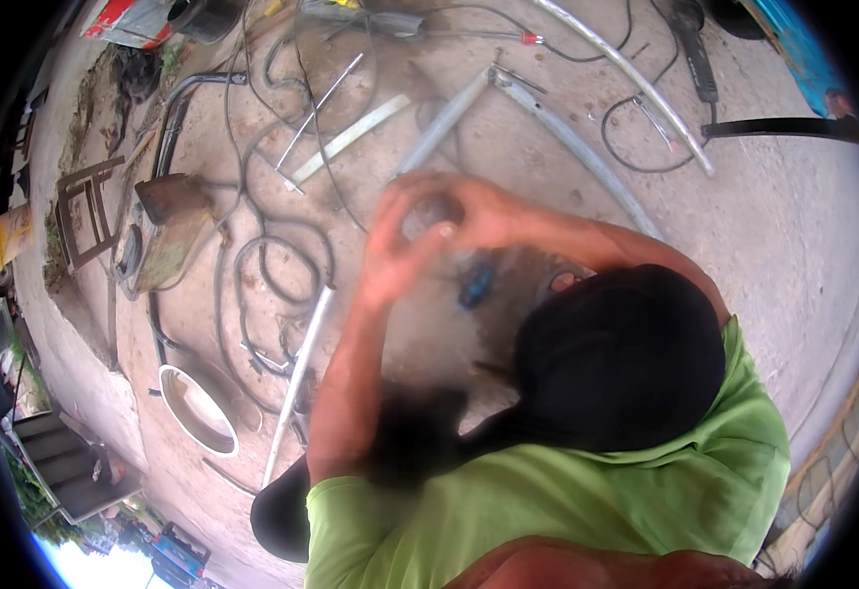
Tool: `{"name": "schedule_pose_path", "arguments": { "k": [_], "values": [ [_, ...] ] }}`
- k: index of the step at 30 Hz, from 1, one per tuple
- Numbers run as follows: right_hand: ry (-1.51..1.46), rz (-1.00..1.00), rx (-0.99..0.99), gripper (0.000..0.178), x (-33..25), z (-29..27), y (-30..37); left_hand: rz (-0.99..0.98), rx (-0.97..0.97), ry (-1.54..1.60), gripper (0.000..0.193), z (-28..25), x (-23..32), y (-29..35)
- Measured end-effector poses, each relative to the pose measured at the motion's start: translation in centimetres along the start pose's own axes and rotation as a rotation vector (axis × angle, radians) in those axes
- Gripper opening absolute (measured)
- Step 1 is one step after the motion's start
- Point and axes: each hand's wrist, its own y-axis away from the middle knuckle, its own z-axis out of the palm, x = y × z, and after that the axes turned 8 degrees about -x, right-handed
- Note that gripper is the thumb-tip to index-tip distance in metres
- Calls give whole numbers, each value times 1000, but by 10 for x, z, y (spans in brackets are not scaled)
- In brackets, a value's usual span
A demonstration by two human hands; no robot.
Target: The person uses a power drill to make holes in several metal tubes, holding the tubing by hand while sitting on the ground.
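Note:
Both my hands are together in front of me, closed around a round, brownish-grey object [433, 214] whose kind I cannot make out. My left hand [392, 236] wraps its left side, and my right hand [483, 214] grips it from the right. Fingers of the two hands meet at the far side. Just beyond them, a grey metal tube [449, 120] runs away from me and meets a second tube [579, 147] in a corner. On the ground below my right hand lies a blurred blue object [476, 285], near my foot. My black-clad right knee [621, 358] hides the ground behind it.
Grey cables [272, 265] coil over the concrete at left. A pale flat bar [356, 140], a thin T-shaped rod [323, 118], a long light tube [297, 383] and a curved tube [636, 83] lie around. A white-rimmed round basin [199, 410] and a rectangular metal frame [88, 214] are further left.

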Motion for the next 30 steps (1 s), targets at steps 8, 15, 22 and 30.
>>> {"name": "schedule_pose_path", "arguments": {
  "k": [8, 15, 22, 30],
  "values": [
    [145, 109, 160, 63, 8, 4, -2, 20, -39, -2, 54, -6, -26, -13],
    [-18, 47, -41, 50, 15, -12, -19, -23, -145, 128, 61, -16, -28, -23],
    [109, 264, 60, 46, 21, -1, -16, -98, 50, 190, 59, 6, -33, -18],
    [81, 446, -109, 54, -7, -17, -20, -155, 229, 147, 58, 27, -35, -15]
  ]
}}
